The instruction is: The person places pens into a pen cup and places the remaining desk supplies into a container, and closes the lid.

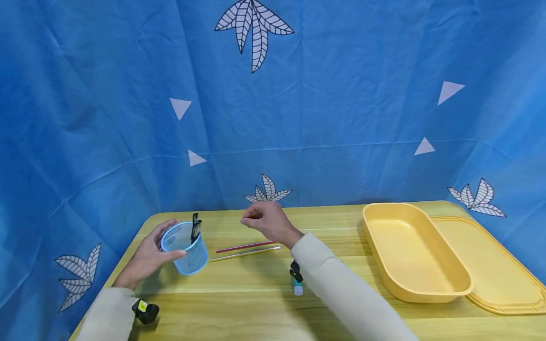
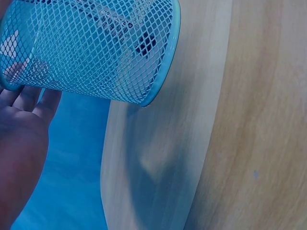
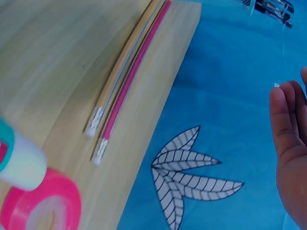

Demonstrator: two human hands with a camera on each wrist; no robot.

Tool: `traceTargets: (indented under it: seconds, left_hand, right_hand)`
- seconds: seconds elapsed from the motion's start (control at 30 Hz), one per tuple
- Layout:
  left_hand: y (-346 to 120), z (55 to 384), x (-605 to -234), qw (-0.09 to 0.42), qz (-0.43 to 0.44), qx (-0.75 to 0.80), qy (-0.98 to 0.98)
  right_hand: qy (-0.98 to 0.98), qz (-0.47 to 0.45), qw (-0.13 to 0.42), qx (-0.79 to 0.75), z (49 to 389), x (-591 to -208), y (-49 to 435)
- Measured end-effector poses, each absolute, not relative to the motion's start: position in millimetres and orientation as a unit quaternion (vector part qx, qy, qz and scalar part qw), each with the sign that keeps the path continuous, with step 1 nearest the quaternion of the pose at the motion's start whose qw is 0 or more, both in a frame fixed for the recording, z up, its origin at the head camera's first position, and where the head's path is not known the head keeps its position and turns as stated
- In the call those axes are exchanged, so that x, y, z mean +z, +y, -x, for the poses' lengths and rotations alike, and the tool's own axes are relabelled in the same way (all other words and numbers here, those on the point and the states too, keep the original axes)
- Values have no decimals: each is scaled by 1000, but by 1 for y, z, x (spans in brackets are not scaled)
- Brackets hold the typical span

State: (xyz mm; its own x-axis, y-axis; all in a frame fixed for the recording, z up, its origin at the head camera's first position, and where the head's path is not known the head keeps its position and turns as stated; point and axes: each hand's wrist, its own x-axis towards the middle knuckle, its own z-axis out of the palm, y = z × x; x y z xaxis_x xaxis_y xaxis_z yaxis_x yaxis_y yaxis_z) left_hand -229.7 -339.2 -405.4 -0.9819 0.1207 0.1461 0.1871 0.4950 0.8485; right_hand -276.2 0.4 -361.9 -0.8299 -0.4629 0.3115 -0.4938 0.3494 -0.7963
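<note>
My left hand (image 1: 151, 253) grips a light-blue mesh pen cup (image 1: 194, 259), its fingers behind the wall and its thumb at the near rim. The cup (image 2: 91, 48) is tilted; its bottom edge is above the table in the left wrist view. Two slim black pen-like objects (image 1: 195, 229) stand in it, leaning on the rim. To the right of the cup, my right hand (image 1: 273, 221) hovers over the table with loosely bent fingers; nothing plainly shows between them. Below it lie a red pencil (image 3: 129, 81) and a yellow pencil (image 3: 120, 72), side by side, white erasers at one end.
Under the right forearm lies a teal-and-white glue stick (image 1: 297, 288), with a pink tape roll (image 3: 67, 203) beside it in the right wrist view. A yellow tray (image 1: 379, 255) and its flat yellow lid (image 1: 503, 265) occupy the right side. Blue cloth (image 1: 324, 118) hangs behind the table.
</note>
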Motion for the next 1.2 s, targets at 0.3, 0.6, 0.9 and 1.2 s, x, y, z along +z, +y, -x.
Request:
traceTargets:
  seconds: [0.3,0.6,0.9,1.2]
  left_hand:
    - [-340,229,-406,33,89,-495,-864]
    - [-340,229,-405,32,91,-493,-865]
    - [-339,229,-403,27,86,-492,-866]
    - [-340,229,-405,31,84,-484,-870]
  right_hand:
    - [-829,-271,15,489,279,-374,17]
    - [-832,-257,-3,491,281,-385,30]
    - [-838,-239,-44,489,284,-397,38]
    - [-859,-235,-83,448,287,-407,43]
